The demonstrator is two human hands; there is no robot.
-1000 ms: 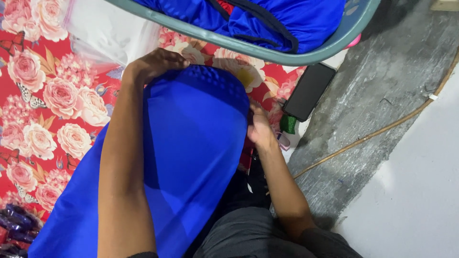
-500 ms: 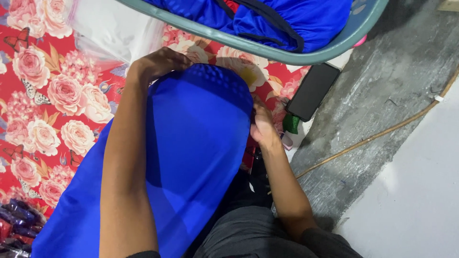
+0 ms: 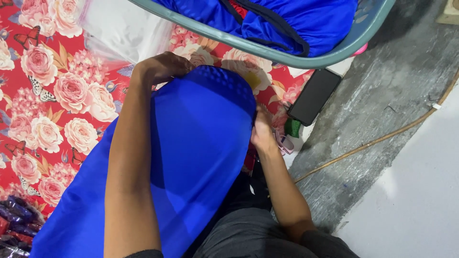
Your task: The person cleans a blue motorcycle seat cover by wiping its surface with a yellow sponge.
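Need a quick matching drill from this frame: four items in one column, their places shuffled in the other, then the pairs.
Items:
1. blue cloth
2. black phone
3. basin
4. clear plastic bag

Places:
A. on the grey floor at the mat's edge
B. top of frame, holding blue fabric
C. top left, on the floral mat
D. between both hands

Pairs: 1-D, 2-A, 3-B, 4-C

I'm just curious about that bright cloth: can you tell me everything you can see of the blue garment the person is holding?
The blue garment is smooth, slightly shiny fabric with a mesh-like band of small holes at its far, rounded end. It drapes from there down over the person's lap. The left hand grips its far-left edge; the right hand holds its right side. It lies over the red floral cloth.
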